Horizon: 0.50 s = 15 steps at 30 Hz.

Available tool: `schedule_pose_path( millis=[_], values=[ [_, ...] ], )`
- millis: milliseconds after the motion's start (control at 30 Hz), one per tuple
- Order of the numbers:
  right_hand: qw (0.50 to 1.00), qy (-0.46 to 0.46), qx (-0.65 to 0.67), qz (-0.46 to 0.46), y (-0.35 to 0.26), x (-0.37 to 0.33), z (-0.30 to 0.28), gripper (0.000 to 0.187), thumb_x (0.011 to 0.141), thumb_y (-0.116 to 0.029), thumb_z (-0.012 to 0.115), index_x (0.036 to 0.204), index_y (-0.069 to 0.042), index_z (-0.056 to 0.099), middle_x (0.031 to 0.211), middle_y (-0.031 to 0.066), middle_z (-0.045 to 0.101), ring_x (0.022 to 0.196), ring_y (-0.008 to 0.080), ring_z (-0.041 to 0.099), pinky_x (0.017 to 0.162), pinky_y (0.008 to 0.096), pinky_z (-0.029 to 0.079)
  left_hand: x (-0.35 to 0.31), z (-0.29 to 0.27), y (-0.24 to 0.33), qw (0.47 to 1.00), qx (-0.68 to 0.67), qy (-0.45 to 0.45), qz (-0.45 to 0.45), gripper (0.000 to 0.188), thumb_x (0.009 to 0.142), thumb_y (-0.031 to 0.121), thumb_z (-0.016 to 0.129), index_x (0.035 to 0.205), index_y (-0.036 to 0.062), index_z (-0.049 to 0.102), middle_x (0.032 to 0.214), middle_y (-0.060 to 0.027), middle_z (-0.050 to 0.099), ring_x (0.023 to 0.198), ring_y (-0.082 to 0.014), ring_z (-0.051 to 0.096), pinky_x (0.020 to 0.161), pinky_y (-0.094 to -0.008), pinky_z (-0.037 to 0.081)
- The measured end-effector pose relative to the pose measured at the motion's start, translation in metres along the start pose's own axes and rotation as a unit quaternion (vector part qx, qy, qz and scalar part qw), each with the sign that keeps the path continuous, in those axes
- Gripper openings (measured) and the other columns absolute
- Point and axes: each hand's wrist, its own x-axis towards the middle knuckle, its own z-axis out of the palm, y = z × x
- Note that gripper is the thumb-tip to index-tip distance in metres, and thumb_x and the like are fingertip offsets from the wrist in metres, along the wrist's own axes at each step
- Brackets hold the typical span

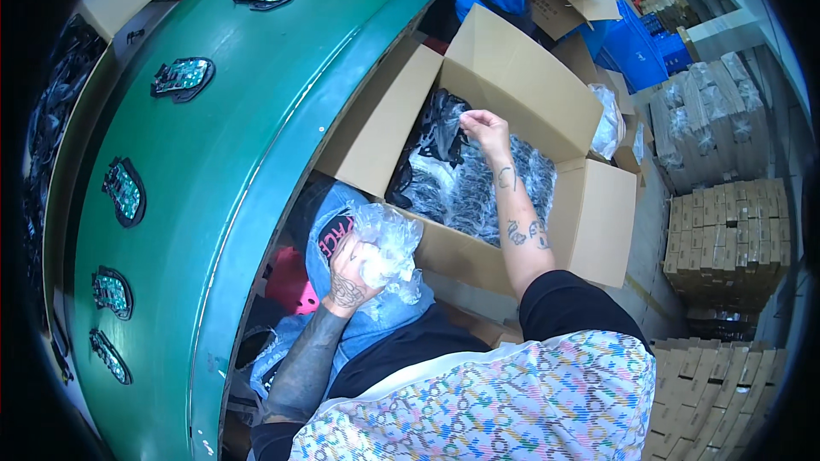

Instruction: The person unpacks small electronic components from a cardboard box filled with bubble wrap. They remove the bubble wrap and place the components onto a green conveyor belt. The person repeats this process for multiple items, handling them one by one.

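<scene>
My left hand (352, 271), with its fingers wrapped round, holds a bunch of crumpled clear plastic bags (395, 243) above my lap. Over an open cardboard box (500, 55), my right hand (485, 130) is closed in a pinch. Dark shiny material (442, 126) lies right by its fingertips, inside the box; I cannot make out what is between the fingers. Rows of dark pieces in clear plastic wrapping (487, 188) fill much of the box.
Along my left runs a green work surface (231, 111), bearing several circuit boards in black shells (183, 77) in a spaced line. Stacked cartons (726, 235) stand on the right, with blue crates (636, 51) at the far right. A pink perforated shoe (292, 283) shows below the surface.
</scene>
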Motion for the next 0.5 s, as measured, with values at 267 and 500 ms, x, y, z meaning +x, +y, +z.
schedule_pose_path(
  millis=[267, 500],
  values=[
    [0.983, 0.031, -0.067, -0.169, -0.009, -0.012, 0.001, 0.01, 0.09, -0.011, 0.066, 0.095, -0.003, 0.069, 0.084, -0.0003, 0.067, 0.075, 0.0055, 0.06, 0.068, 0.0213, 0.049, -0.006, -0.001, -0.003, 0.999, 0.031, -0.014, -0.006, 0.036, 0.062, 0.018, 0.082, 0.087, 0.0046, 0.059, 0.09, -0.0166, 0.062, 0.086, -0.0372, 0.061, 0.079, -0.0447, 0.05],
    [0.982, 0.047, 0.023, -0.184, 0.0, -0.018, 0.003, 0.012, 0.094, -0.013, 0.062, 0.101, -0.003, 0.064, 0.093, 0.0005, 0.066, 0.084, 0.0065, 0.06, 0.076, 0.022, 0.05, 0.012, -0.006, 0.016, 0.996, 0.075, 0.03, 0.035, 0.032, 0.064, 0.016, 0.081, 0.086, 0.0046, 0.06, 0.093, -0.0148, 0.063, 0.088, -0.035, 0.062, 0.08, -0.0428, 0.052]
  ],
)
